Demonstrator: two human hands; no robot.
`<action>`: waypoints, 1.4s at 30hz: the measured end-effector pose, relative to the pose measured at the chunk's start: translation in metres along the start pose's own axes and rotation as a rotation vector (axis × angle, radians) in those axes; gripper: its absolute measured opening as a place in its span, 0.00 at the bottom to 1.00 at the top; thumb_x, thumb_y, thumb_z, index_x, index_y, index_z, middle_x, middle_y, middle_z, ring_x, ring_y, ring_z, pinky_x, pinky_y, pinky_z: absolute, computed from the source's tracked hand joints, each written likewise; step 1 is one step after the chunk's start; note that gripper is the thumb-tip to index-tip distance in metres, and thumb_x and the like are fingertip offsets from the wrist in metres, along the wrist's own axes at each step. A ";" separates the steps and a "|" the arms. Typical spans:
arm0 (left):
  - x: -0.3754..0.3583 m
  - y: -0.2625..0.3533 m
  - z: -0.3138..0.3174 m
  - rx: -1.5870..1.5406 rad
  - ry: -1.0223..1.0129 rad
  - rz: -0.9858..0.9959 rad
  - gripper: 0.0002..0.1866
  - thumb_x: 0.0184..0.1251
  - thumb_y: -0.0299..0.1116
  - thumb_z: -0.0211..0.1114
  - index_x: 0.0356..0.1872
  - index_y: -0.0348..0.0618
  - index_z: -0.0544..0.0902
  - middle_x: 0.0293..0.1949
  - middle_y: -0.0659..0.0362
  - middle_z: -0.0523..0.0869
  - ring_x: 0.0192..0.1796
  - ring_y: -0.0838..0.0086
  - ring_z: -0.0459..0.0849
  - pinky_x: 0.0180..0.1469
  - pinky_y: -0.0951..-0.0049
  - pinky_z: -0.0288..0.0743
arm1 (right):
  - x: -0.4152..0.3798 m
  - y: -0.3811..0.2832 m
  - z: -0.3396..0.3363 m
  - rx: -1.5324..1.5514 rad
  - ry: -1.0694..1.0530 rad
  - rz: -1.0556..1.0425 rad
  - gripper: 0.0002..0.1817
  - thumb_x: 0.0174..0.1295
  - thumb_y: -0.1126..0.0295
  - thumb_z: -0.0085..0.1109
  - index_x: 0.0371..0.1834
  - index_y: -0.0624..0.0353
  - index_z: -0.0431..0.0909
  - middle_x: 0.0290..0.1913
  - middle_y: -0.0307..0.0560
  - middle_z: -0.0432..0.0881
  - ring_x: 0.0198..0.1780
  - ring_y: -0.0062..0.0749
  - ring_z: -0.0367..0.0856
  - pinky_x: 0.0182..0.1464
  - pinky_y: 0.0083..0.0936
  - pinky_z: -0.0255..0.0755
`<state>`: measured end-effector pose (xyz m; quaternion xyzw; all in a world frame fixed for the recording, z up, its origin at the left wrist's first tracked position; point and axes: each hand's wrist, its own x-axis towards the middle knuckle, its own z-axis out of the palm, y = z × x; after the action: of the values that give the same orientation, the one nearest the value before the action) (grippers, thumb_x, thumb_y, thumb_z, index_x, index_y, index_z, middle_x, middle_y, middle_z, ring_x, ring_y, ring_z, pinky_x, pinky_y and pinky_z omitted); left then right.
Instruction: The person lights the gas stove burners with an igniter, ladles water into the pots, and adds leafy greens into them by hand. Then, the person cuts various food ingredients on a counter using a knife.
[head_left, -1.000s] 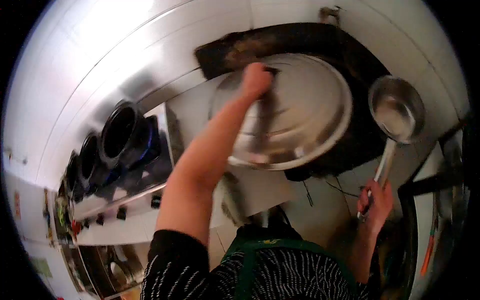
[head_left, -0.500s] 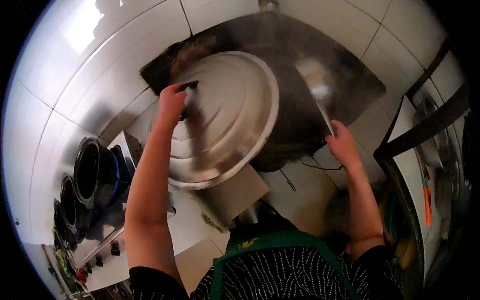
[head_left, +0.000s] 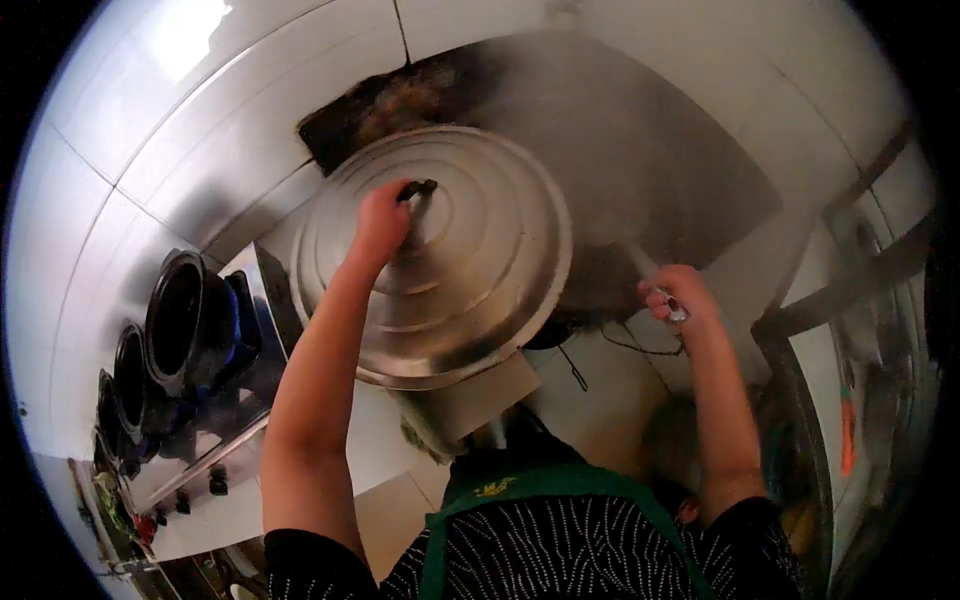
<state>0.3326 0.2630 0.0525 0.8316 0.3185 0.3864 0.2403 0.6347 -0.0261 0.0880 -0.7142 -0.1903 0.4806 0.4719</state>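
My left hand (head_left: 384,225) is closed around the black handle (head_left: 424,187) of a large round metal lid (head_left: 490,250) with ringed ridges. The lid is held at the left side of a dark, steaming cooking surface (head_left: 700,190). On the right, my right hand (head_left: 685,297) grips the metal handle of a ladle (head_left: 642,262), and the handle's end sticks out below my fingers. Thick steam hides the ladle's head and whatever lies beneath it.
Several black pots (head_left: 178,325) stand on a metal stove (head_left: 265,300) at the left. White tiles (head_left: 250,90) line the wall. A small box-like block (head_left: 490,395) sits below the lid. At the right is a dark-framed rack (head_left: 800,320) with an orange-handled tool (head_left: 848,435).
The lid and my left hand have shifted slightly right and down. My right hand has turned and drawn the ladle lower, and steam has thickened over its head.
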 end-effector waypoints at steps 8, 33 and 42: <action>-0.014 0.019 -0.005 0.066 0.009 -0.173 0.14 0.46 0.23 0.53 0.37 0.38 0.80 0.34 0.43 0.80 0.40 0.49 0.78 0.41 0.61 0.72 | -0.026 0.026 -0.030 0.845 -0.057 0.110 0.09 0.59 0.76 0.42 0.41 0.69 0.63 0.26 0.41 0.66 0.18 0.16 0.58 0.13 0.15 0.51; -0.035 0.041 -0.028 0.304 -0.050 -0.253 0.07 0.45 0.25 0.56 0.25 0.38 0.81 0.29 0.45 0.81 0.36 0.53 0.80 0.38 0.58 0.74 | -0.107 -0.053 -0.035 0.886 -0.572 -0.085 0.22 0.68 0.72 0.34 0.62 0.71 0.50 0.34 0.43 0.65 0.20 0.17 0.54 0.13 0.14 0.48; -0.073 0.083 -0.012 0.291 -0.064 -0.252 0.07 0.43 0.26 0.58 0.25 0.38 0.81 0.29 0.45 0.80 0.35 0.53 0.80 0.36 0.59 0.74 | -0.162 -0.129 0.078 0.914 -0.205 -0.144 0.23 0.69 0.71 0.30 0.64 0.69 0.44 0.34 0.43 0.62 0.20 0.16 0.54 0.11 0.13 0.46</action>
<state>0.3154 0.1562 0.0776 0.8230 0.4648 0.2764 0.1740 0.5149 -0.0428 0.2737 -0.3672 -0.0538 0.5493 0.7487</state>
